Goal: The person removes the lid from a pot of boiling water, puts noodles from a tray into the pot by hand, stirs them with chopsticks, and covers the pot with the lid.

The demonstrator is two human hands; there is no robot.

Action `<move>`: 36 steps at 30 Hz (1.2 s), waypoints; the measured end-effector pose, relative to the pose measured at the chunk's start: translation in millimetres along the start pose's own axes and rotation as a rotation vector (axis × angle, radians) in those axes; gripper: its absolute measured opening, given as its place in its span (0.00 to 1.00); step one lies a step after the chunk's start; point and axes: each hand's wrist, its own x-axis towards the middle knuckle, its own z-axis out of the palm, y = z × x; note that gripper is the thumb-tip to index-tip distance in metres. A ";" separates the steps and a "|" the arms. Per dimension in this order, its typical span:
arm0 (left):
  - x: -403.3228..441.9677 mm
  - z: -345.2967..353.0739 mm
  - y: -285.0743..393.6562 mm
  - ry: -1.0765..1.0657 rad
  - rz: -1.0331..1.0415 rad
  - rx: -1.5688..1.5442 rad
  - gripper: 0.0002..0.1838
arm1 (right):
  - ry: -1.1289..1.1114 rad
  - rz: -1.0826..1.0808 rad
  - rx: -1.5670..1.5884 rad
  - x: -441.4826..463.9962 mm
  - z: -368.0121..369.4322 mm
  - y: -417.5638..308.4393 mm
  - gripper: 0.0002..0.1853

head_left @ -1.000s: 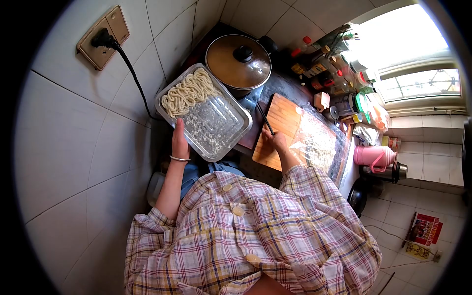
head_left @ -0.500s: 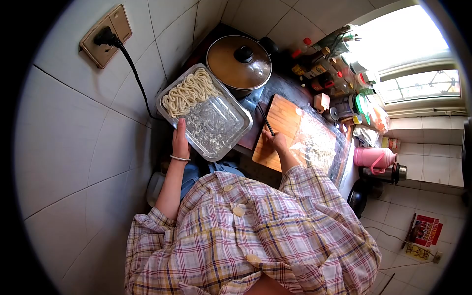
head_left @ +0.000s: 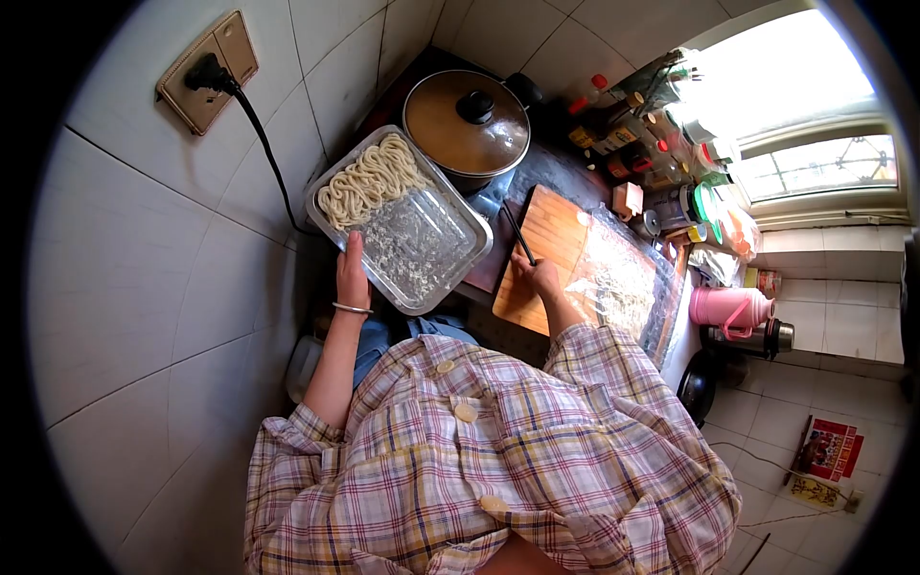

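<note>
Head view, hands [head_left: 354,278] apart, tray [head_left: 443,230] edge near pot [head_left: 460,134]

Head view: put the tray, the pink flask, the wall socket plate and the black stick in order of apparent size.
1. Tray
2. Wall socket plate
3. Pink flask
4. Black stick, visible part only

Nearness may sway true sizes.

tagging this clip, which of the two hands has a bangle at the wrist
The left hand, holding the metal tray: a pale bangle circles its wrist. The right hand, gripping a dark stick, shows none.
</note>
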 end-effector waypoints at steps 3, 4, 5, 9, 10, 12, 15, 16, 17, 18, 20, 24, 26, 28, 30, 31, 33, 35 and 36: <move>0.8 -1.0 -1.0 -0.010 0.008 0.011 0.27 | -0.002 -0.001 0.006 -0.1 -0.2 -0.4 0.34; 1.4 -1.6 -1.2 -0.020 0.014 0.015 0.27 | -0.003 0.001 -0.003 0.8 0.3 0.6 0.34; 1.7 -2.2 -1.4 -0.021 0.015 0.015 0.27 | -0.002 0.001 -0.002 1.7 1.1 1.3 0.34; 3.4 -5.4 -3.6 -0.030 0.000 0.020 0.27 | 0.010 0.003 -0.015 2.5 2.5 2.3 0.33; 4.0 -5.8 -4.4 -0.029 0.005 0.019 0.27 | 0.009 0.006 -0.022 2.0 2.0 1.6 0.33; 5.0 -6.5 -6.1 -0.021 0.008 0.020 0.27 | 0.004 0.011 -0.009 0.6 1.2 0.4 0.33; 2.9 -2.3 -3.0 -0.008 0.013 0.028 0.27 | -0.009 0.015 0.013 -8.0 -5.8 -8.1 0.33; 1.9 -1.3 -1.9 -0.001 0.016 0.034 0.27 | -0.016 0.012 0.024 -10.3 -7.4 -10.2 0.32; 2.3 -2.1 -2.4 -0.001 0.016 0.034 0.27 | -0.016 0.012 0.024 -10.0 -6.8 -9.6 0.32; 3.1 -3.3 -3.3 -0.004 0.019 0.042 0.27 | -0.014 0.009 0.029 -10.3 -6.7 -10.1 0.32; 2.6 -2.5 -2.4 -0.007 0.021 0.050 0.27 | -0.011 0.007 0.034 -8.3 -5.1 -7.6 0.32; -0.3 1.2 2.0 -0.029 0.024 0.036 0.26 | -0.001 0.007 0.001 -5.9 -4.6 -6.8 0.33; 0.4 0.4 0.8 -0.035 0.023 0.039 0.26 | 0.000 0.010 -0.013 -5.8 -4.6 -6.4 0.33; 3.1 -1.9 -2.1 -0.032 0.031 0.022 0.25 | -0.002 0.025 0.012 -6.9 -4.6 -7.0 0.33; 3.9 -2.7 -3.6 -0.034 0.036 0.016 0.25 | -0.004 0.025 0.003 -7.9 -5.2 -7.9 0.33; 3.9 -2.8 -3.8 -0.036 0.040 0.010 0.25 | -0.005 0.027 -0.005 -7.2 -4.9 -6.9 0.32; 3.9 -3.0 -4.5 -0.012 0.030 0.025 0.25 | -0.002 0.022 0.012 -6.0 -3.4 -5.2 0.32; 5.3 -5.0 -5.8 0.013 0.018 0.043 0.25 | -0.001 0.018 0.029 -3.1 -1.7 -2.0 0.32; 6.9 -8.2 -6.3 -0.030 0.003 0.034 0.28 | 0.006 0.015 0.014 -1.5 -0.7 -0.4 0.32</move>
